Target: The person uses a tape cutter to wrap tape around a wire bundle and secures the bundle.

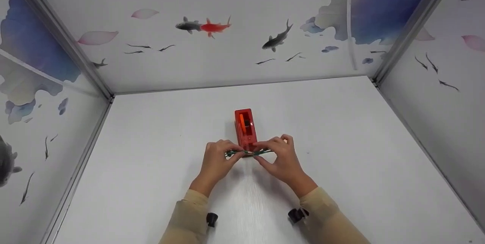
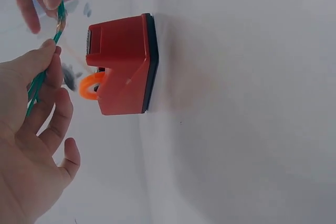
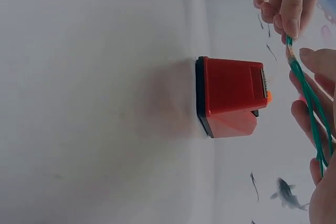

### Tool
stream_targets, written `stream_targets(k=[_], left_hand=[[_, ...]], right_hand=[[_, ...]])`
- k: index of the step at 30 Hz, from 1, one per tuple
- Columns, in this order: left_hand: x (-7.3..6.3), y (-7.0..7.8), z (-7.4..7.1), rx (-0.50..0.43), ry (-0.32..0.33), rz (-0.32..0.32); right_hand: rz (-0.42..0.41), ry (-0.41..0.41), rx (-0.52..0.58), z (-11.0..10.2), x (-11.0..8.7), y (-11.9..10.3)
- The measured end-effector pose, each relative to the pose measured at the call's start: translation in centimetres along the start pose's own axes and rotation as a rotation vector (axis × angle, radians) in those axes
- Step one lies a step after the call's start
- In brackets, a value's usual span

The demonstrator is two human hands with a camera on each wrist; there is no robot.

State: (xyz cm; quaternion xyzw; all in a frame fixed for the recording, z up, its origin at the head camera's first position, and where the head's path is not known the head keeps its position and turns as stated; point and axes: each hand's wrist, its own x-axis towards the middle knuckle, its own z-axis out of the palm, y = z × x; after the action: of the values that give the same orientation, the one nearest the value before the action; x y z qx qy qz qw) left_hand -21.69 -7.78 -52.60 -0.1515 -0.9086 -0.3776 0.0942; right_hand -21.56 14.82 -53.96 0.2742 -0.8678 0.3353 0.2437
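A folded bundle of thin green cord (image 3: pixel 310 95) runs between the two hands, just in front of the red tape dispenser (image 1: pixel 246 126). Clear tape (image 3: pixel 290 52) shows round the bundle's middle. My left hand (image 1: pixel 218 160) pinches one side of the bundle between thumb and index finger, its other fingers loosely bent in the left wrist view. On the other side, my right hand (image 1: pixel 282 159) holds the cord between thumb and fingers, close beside the taped part. The dispenser stands upright on the table, with an orange ring (image 2: pixel 90 86) inside and a toothed cutting edge (image 3: pixel 264 82).
The white table (image 1: pixel 151 134) is enclosed by panels (image 1: pixel 235 62) printed with fish and petals, at the back and both sides. Black devices (image 1: pixel 297 215) sit at both wrists, beside beige sleeves (image 1: pixel 322 206).
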Motion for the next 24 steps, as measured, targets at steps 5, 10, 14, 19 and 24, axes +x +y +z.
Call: stream_targets(k=[5,10,14,19,24], left_hand=[[-0.2,0.2,0.2,-0.002,0.038,0.016],[-0.1,0.3,0.2,-0.006,0.066,0.011],[-0.1,0.2,0.2,-0.003,0.089,0.022],[-0.2,0.1,0.3,-0.017,0.1,0.05],[-0.2,-0.1,0.4,-0.021,0.099,0.064]], right_hand=[[0.054,-0.045,-0.126,-0.5,0.5,-0.8],[0.128,-0.09,-0.197,-0.8,1.0,-1.4],[0.189,-0.138,-0.148,-0.8,1.3,-1.4],[0.395,-0.283,0.116,-0.9,1.6,-1.2],[0.523,-0.402,0.358,-0.7,1.9,-0.8]])
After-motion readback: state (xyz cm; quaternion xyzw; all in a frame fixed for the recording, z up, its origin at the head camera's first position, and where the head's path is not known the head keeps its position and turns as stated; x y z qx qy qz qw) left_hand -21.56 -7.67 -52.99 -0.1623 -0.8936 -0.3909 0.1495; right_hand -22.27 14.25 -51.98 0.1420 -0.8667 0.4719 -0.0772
